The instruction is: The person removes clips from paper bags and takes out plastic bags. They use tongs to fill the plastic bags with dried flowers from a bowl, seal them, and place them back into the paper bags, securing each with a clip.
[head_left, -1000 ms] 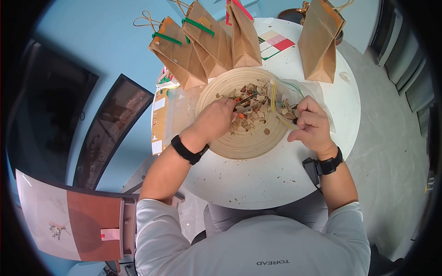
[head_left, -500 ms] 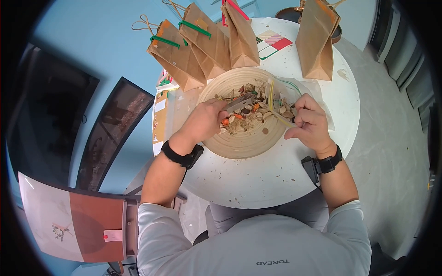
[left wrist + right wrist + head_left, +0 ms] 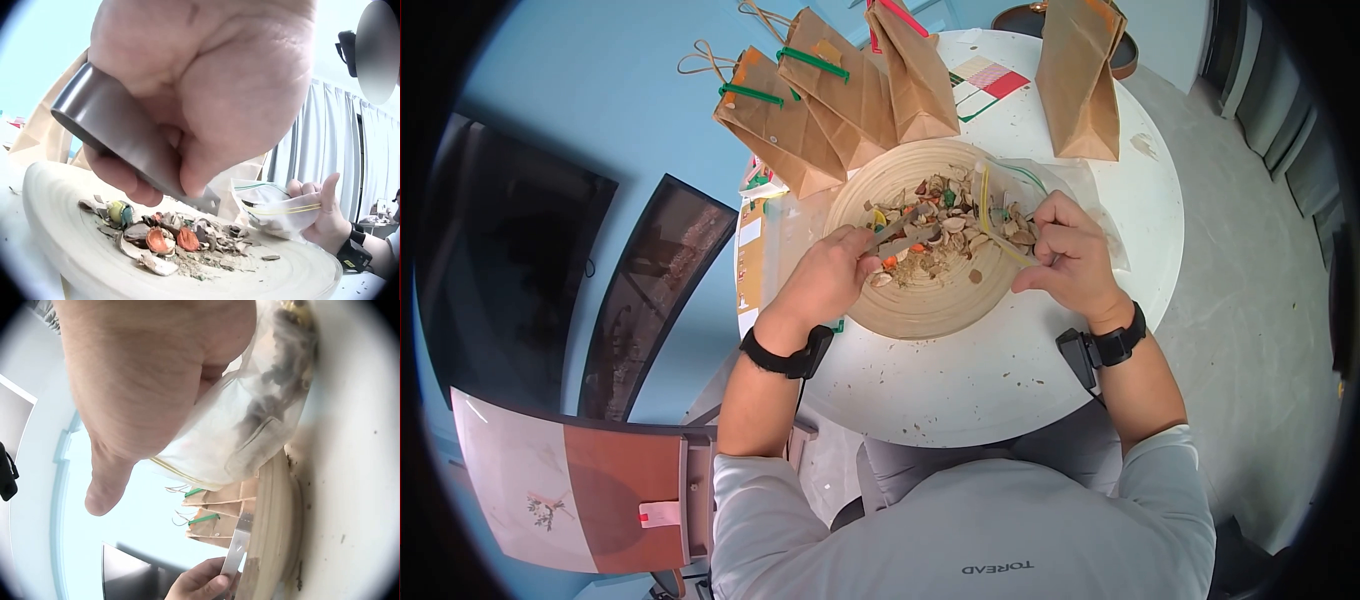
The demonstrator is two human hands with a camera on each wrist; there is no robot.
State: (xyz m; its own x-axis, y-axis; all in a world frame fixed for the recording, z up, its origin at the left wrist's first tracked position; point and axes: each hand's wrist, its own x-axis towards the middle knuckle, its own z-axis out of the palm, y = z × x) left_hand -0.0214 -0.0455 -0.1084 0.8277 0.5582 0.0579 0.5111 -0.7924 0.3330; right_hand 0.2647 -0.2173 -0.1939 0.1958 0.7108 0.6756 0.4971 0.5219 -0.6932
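My left hand grips a pair of flat metal tongs, their tips over the left part of a heap of dried plant pieces. The heap, with orange and yellow-green bits, lies on a round pale wooden plate with a ringed surface. At the plate's right side my right hand holds a clear zip bag by its edge, the yellow-striped mouth turned towards the heap. Blurred dark pieces show inside the bag in the right wrist view. My right thumb sticks out from the bag.
Several brown paper bags stand behind the plate, some clipped with green or red clips. Another paper bag stands at the back right. A coloured card lies between them. Crumbs dot the white round table.
My left hand has drawn back left with the tongs, from the middle of the heap to its left side. The right hand has kept its hold on the zip bag nearly in place.
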